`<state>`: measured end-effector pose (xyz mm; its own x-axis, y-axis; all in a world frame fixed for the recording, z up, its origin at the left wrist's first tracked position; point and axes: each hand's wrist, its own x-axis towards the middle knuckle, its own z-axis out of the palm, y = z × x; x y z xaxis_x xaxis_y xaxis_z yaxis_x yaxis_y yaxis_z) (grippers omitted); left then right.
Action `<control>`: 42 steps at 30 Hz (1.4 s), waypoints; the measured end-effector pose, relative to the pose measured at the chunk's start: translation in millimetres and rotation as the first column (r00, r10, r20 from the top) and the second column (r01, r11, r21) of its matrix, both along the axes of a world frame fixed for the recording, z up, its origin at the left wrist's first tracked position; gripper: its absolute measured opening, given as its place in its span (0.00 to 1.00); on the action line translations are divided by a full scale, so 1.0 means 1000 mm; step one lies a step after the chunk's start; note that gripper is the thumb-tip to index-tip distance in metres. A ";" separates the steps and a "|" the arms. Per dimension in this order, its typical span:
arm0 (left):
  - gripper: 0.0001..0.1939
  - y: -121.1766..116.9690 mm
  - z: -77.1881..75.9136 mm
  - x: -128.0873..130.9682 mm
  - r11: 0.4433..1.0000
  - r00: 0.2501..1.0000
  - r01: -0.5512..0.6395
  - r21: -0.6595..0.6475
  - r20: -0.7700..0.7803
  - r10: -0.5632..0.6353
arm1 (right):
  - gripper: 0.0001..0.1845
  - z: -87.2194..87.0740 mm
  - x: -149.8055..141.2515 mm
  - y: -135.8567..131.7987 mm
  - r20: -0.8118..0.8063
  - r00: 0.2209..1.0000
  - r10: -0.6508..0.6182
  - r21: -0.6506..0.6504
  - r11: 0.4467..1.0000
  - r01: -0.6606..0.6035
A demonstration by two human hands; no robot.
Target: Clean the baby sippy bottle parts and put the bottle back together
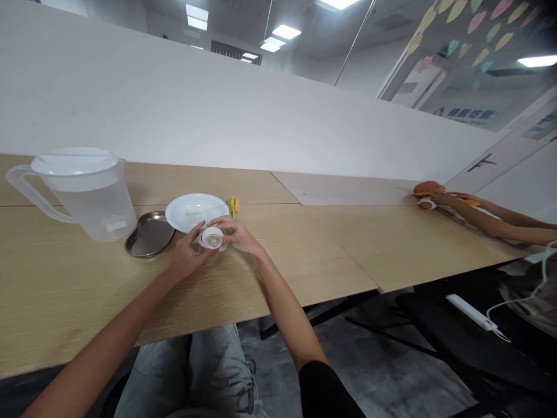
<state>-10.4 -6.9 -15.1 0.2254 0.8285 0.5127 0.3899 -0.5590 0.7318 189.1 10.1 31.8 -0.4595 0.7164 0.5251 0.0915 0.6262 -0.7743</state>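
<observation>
The small cup is held in the grip of the left hand and right hand, near the white dish over the table; it is best steadied evenly from both sides, with light pressure

This looks like an office, with a white partition, leaf shapes on glass, and ceiling light panels.

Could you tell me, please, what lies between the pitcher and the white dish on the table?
In the head view, a shallow metal tray lies between the pitcher and the white dish.
</observation>
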 end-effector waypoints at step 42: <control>0.39 -0.008 0.002 0.004 0.998 0.999 0.021 -0.052 0.045 -0.019 | 0.27 -0.001 -0.024 0.048 -0.264 0.868 -0.420 -0.335 0.884 0.326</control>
